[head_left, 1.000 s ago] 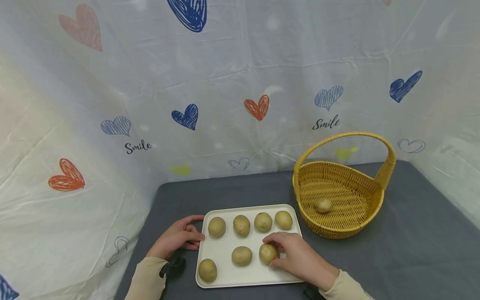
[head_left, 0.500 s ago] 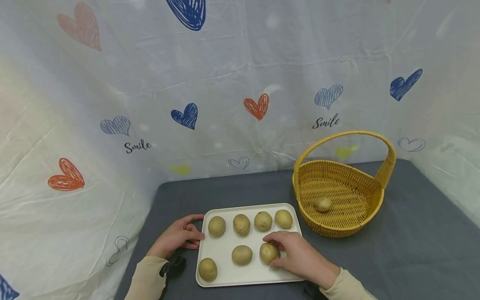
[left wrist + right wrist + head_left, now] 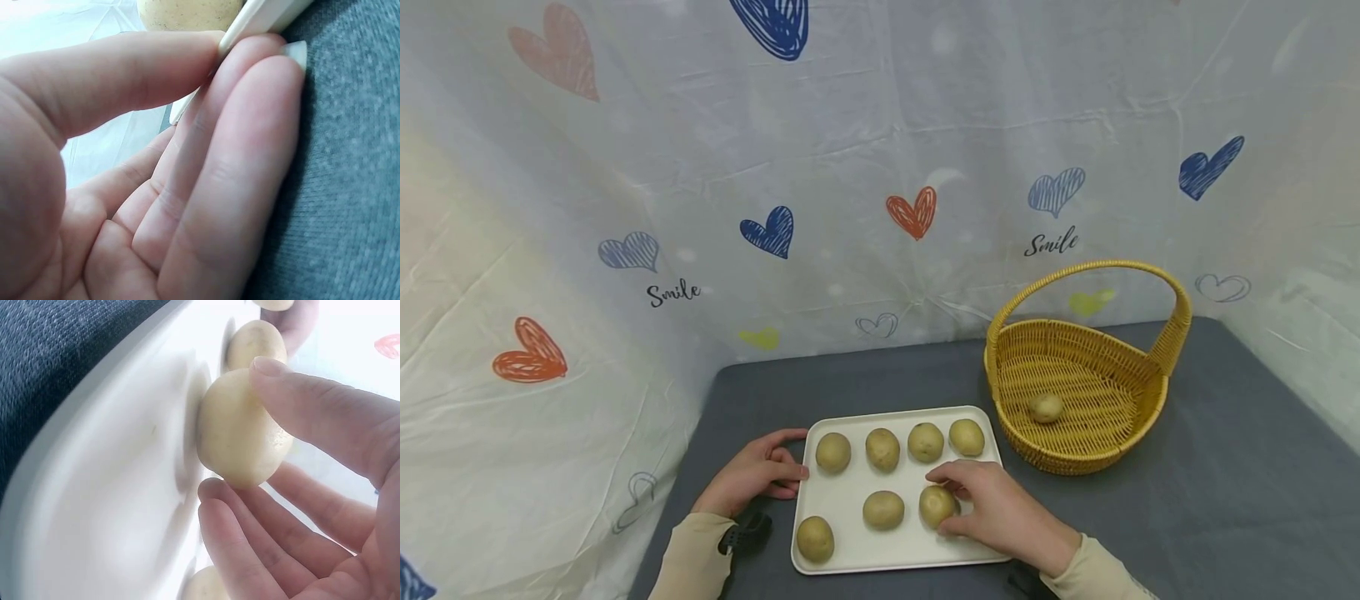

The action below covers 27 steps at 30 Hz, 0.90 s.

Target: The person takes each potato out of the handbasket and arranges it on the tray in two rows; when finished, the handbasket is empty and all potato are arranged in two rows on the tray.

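Observation:
A white rectangular tray (image 3: 850,553) with several round, light-brown potatoes lies on the table. At its left edge my left hand (image 3: 752,475) pinches the rim (image 3: 240,28), thumb above and fingertips below, as the left wrist view shows. Over the tray's right part, my right hand (image 3: 992,508) holds a potato (image 3: 936,506) between thumb and fingers. In the right wrist view that potato (image 3: 240,428) is at the tray surface, with the thumb on one side and the fingers on the other. Beside it on the tray sits another potato (image 3: 883,510).
A yellow wicker basket (image 3: 1075,458) with a tall handle stands behind and right of the tray. One potato (image 3: 1046,407) lies inside it. Grey cloth (image 3: 865,387) covers the table, and a white curtain (image 3: 835,142) printed with hearts hangs behind.
Both hands, the tray, the potatoes and the basket keep their places. Only a slight shift of the head view is visible.

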Available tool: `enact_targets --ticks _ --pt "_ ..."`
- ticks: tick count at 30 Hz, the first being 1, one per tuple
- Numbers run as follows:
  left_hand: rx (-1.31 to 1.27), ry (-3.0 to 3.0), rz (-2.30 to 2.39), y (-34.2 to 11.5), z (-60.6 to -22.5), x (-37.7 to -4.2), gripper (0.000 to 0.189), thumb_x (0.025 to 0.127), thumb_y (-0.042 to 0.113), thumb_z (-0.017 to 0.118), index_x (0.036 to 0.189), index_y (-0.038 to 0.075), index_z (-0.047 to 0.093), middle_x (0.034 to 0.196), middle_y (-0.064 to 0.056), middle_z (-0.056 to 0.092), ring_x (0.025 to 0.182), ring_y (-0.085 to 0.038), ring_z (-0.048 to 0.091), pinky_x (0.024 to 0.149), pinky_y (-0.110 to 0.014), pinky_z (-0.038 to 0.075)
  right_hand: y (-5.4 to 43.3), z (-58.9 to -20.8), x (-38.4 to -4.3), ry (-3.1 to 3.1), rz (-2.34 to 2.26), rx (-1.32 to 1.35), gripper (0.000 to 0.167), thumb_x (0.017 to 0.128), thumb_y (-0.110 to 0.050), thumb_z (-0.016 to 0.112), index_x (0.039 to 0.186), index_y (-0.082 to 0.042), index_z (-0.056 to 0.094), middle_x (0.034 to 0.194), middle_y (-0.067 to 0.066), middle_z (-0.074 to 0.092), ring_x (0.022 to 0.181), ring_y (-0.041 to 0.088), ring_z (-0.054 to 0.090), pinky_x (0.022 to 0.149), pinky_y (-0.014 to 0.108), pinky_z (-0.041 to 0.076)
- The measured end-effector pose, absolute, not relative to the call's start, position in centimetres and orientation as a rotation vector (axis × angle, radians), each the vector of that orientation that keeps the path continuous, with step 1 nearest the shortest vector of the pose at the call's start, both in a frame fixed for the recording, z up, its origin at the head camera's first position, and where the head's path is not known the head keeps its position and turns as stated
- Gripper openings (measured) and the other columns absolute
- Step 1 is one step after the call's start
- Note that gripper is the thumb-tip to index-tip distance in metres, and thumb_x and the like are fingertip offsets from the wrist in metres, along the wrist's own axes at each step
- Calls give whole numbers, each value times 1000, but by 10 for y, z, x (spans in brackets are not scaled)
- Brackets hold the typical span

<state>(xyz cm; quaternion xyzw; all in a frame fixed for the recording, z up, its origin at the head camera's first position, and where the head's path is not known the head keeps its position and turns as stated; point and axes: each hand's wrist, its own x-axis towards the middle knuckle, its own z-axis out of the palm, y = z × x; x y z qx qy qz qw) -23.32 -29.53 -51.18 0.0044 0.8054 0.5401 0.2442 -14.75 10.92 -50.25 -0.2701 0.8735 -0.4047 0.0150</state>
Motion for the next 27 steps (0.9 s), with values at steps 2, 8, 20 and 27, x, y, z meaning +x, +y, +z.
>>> enact_targets --ticks 2,8,20,27 --pt "15 2200 1474 -295 -511 -234 86 91 21 88 163 9 44 90 -5 75 81 -17 75 73 -34 66 110 -502 -148 2717 -1265 -846 54 76 -20 99 125 -10 77 116 -2 79 98 5 71 84 31 62" --pt "21 2193 1473 -294 -511 -234 87 91 21 88 164 9 43 90 -5 75 81 -18 75 73 -34 66 113 -497 -148 2736 -1252 -814 53 78 -23 99 124 -10 77 115 0 79 97 10 73 85 32 62" --pt "25 2183 1480 -301 -514 -231 87 94 22 86 166 9 39 92 -5 75 84 -19 76 75 -35 67 155 -457 -154 2721 -1206 -654 49 89 -35 91 130 -14 76 123 4 78 104 24 76 88 37 64" --pt "27 2181 1481 -297 -517 -235 88 93 22 87 166 8 40 90 -5 75 82 -19 76 73 -35 66 201 -424 -163 2905 -993 -576 44 90 -37 90 127 -17 77 118 -2 78 102 15 74 85 36 63"
